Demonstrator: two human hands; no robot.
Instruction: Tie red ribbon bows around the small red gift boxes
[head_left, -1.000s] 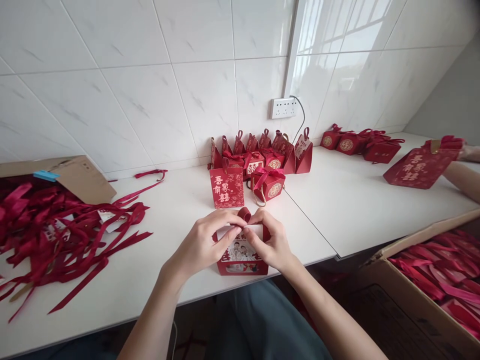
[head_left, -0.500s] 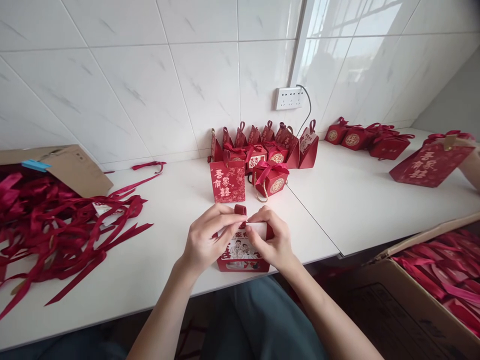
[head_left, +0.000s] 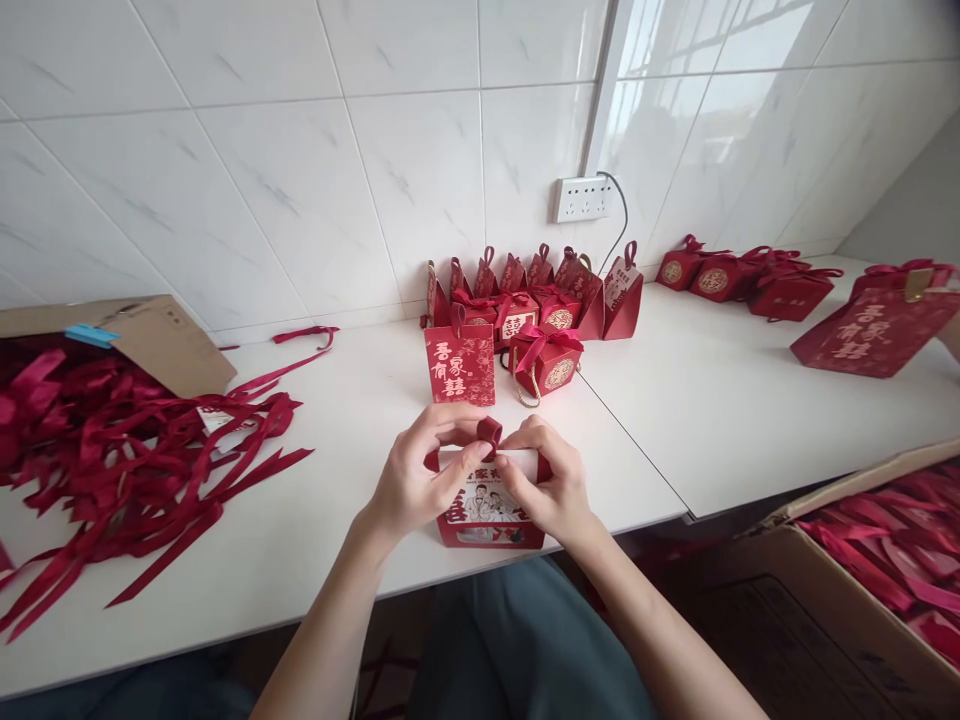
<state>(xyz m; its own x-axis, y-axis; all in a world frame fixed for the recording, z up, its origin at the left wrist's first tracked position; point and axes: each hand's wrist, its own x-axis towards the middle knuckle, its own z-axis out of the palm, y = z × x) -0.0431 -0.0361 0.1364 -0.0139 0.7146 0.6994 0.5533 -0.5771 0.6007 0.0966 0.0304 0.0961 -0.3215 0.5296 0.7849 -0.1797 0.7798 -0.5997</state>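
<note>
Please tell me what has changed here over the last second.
The loop has turned slightly, and less of the other person's arm shows at the right edge. Nothing was visibly picked up or released: the left hand and right hand stay on the box. The ribbons look unmoved.

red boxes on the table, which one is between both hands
The red box with the cartoon couple, at the front of the table: the left hand and right hand flank its top loop; other red boxes stand farther off.
</note>
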